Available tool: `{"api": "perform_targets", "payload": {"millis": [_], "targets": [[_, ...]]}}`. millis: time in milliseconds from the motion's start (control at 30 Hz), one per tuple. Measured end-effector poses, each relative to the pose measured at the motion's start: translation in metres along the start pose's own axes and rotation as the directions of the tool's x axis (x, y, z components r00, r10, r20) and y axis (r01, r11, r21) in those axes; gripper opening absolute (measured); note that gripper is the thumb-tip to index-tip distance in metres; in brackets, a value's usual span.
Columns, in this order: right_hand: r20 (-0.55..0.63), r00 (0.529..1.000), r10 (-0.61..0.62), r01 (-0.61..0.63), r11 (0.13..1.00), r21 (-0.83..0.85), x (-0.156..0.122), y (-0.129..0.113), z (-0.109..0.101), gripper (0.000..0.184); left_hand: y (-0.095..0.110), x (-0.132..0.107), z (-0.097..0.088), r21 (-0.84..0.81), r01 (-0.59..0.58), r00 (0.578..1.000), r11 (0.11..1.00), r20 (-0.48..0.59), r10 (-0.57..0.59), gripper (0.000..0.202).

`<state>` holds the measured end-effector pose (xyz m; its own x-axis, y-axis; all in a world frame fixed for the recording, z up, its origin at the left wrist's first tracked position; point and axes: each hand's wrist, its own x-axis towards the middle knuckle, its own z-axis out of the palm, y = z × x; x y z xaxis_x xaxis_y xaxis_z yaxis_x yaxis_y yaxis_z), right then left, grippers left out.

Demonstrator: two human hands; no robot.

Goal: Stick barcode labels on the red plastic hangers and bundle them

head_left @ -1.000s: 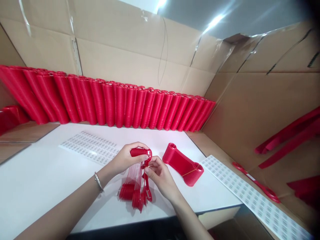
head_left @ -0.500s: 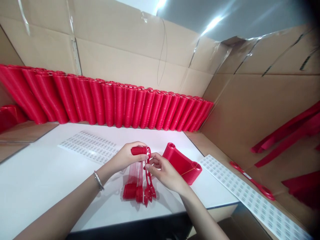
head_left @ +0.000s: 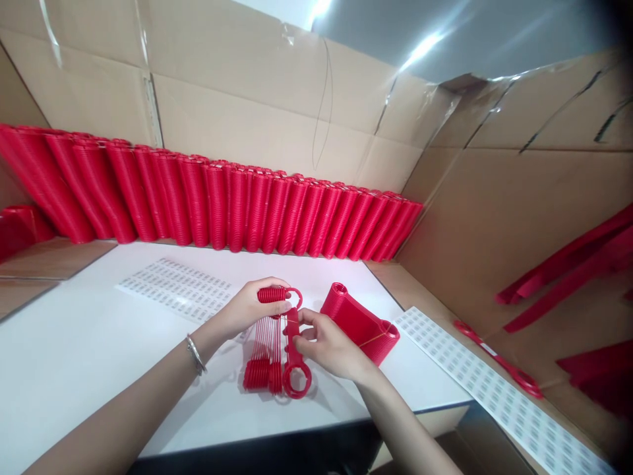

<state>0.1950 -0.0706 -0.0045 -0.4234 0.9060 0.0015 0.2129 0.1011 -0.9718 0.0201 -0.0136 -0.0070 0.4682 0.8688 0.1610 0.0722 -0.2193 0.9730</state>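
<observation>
My left hand (head_left: pixel 247 309), with a silver bangle (head_left: pixel 196 355) on its wrist, is closed around the upper end of a fanned stack of thin red ring-ended plastic pieces (head_left: pixel 258 375). The stack's lower ends spread over the white table. At its right side, my right hand (head_left: pixel 329 344) pinches one red ring-ended piece (head_left: pixel 293 353) by its flat shaft, broad face turned to me. Its upper ring lies against my left fingertips; its lower ring hangs near the tabletop. To the right stands a compact bundle of the same pieces (head_left: pixel 352 318) with a thin band around it.
A long row of red stacks (head_left: pixel 237 208) lines the back against a cardboard wall (head_left: pixel 237 112). Label sheets lie on the left (head_left: pixel 173 287) and along the right edge (head_left: pixel 475 366) of the white table (head_left: pixel 74 369). A single labelled red piece (head_left: pixel 499 358) lies farther right.
One red piece at the stack's right side has turned from edge-on to broad face towards me, in my right fingers. Other loose lower ends there have drawn closer together. My left hand stays on the stack.
</observation>
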Motion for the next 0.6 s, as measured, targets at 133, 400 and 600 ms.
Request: {"api": "perform_targets", "payload": {"millis": [133, 400, 600], "targets": [[-0.138, 0.987, -0.081, 0.056, 0.983, -0.177, -0.003, 0.004, -0.001, 0.016, -0.002, 0.001, -0.002, 0.026, -0.018, 0.999, 1.0, -0.029, 0.019, 0.028], [-0.167, 0.977, -0.134, 0.078, 0.949, -0.305, -0.006, 0.008, 0.009, 0.026, -0.004, 0.002, -0.002, -0.075, -0.01, 0.998, 0.997, -0.07, 0.005, 0.033], [-0.185, 0.964, -0.193, 0.131, 0.944, -0.301, -0.004, 0.004, 0.022, 0.037, -0.006, 0.002, -0.001, -0.105, -0.037, 0.996, 0.994, -0.08, 0.028, 0.034]]}}
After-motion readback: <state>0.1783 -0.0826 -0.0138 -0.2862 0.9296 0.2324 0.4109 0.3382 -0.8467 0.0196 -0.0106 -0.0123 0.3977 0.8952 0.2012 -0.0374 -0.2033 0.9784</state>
